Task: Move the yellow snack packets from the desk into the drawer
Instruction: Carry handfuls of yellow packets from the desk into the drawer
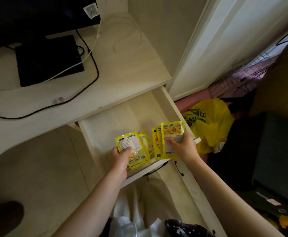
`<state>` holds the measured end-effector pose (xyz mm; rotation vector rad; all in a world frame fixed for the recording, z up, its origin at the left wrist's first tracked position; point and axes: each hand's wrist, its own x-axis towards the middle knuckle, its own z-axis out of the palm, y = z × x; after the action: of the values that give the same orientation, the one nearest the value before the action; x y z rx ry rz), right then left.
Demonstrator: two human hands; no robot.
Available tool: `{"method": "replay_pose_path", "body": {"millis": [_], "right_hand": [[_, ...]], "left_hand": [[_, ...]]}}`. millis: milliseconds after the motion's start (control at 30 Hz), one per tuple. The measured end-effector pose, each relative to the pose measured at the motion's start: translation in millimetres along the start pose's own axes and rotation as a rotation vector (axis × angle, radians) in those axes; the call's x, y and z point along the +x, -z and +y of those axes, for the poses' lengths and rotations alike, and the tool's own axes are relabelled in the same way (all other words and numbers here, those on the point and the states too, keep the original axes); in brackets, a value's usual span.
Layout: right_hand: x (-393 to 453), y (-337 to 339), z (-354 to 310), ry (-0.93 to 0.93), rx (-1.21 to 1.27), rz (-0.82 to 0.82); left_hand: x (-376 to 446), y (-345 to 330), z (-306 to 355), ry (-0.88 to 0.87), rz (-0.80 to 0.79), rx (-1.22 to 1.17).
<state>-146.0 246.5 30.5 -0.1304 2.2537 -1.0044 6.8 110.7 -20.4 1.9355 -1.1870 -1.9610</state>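
Observation:
The pale wooden drawer (115,117) stands pulled out below the desk edge. My left hand (121,155) grips a small stack of yellow snack packets (131,142) over the drawer's front part. My right hand (182,147) holds another bunch of yellow packets (172,132) upright over the drawer's front right corner. More yellow packets (147,142) show between the two bunches; whether they lie on the drawer floor or belong to the left stack I cannot tell. The rear of the drawer floor is bare.
The desk top (105,82) carries a black flat device (49,60), black and white cables (91,65) and a small clear object (59,100). A yellow plastic bag (211,120) lies on the floor right of the drawer. A white door (225,40) stands behind.

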Motion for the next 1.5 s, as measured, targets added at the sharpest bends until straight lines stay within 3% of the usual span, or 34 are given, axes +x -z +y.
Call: {"method": "replay_pose_path", "body": {"millis": [167, 433, 733, 967, 1167, 1500], "right_hand": [[54.2, 4.4, -1.7, 0.027, -0.152, -0.056], [123.6, -21.9, 16.7, -0.073, -0.246, -0.282], [163.6, -49.8, 38.8, -0.095, -0.337, -0.422], [172.7, -41.3, 45.6, -0.126, -0.448, -0.406], [166.0, -28.3, 39.4, -0.153, -0.597, -0.401], [124.9, -7.2, -0.5, 0.044, -0.688, -0.498]], "left_hand": [[11.6, -32.9, -1.5, -0.08, 0.144, 0.13], [42.5, -70.4, -16.5, -0.005, 0.283, 0.106], [79.1, -81.2, -30.8, 0.048, 0.231, 0.069], [82.4, -70.3, -41.0, 0.049, 0.247, 0.43], [80.5, -53.8, -46.4, 0.022, 0.268, 0.537], [39.6, -22.1, -13.1, -0.035, 0.285, 0.415]]}}
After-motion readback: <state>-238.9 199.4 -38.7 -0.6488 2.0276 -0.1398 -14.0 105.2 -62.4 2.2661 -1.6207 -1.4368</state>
